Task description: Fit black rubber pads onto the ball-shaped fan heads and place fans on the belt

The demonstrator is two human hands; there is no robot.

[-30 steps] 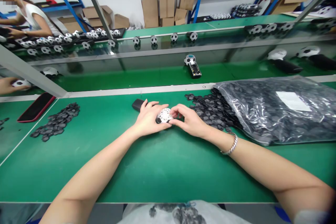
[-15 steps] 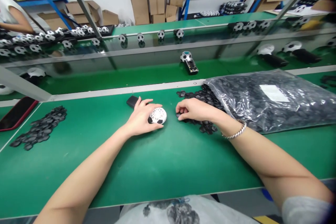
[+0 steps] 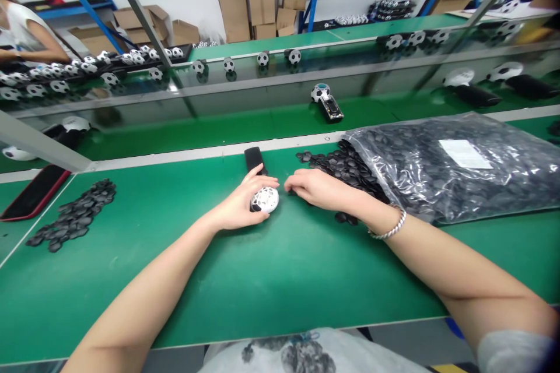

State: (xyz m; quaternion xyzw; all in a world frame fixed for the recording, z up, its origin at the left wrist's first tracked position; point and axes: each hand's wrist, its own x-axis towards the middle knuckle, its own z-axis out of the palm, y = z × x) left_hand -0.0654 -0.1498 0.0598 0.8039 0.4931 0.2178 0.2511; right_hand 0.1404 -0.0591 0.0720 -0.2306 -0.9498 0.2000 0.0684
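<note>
My left hand (image 3: 238,205) is closed around a white soccer-ball-shaped part (image 3: 268,200) with open cut-outs and black patches. Its black handle (image 3: 253,158) sticks out beyond the fingers, towards the back of the bench. Just right of the ball is my right hand (image 3: 318,187), its fingertips pinched together and a small gap short of the ball. Whatever is in that pinch is hidden. Small flat black pieces (image 3: 350,166) are heaped behind and beside the right hand, spilling from the mouth of a clear plastic bag (image 3: 516,180) full of them.
Another pile of black pieces (image 3: 76,215) lies left, near a red-edged phone (image 3: 35,192). Beyond the bench's rail, a ball with an open handle (image 3: 329,106) rests on the green belt (image 3: 196,128). More soccer-ball units (image 3: 294,57) line the far ledge. A person (image 3: 32,29) sits at far left.
The ball's handle has swung from pointing left to pointing away from me. My right hand has moved slightly left, off the black pieces and closer to the ball.
</note>
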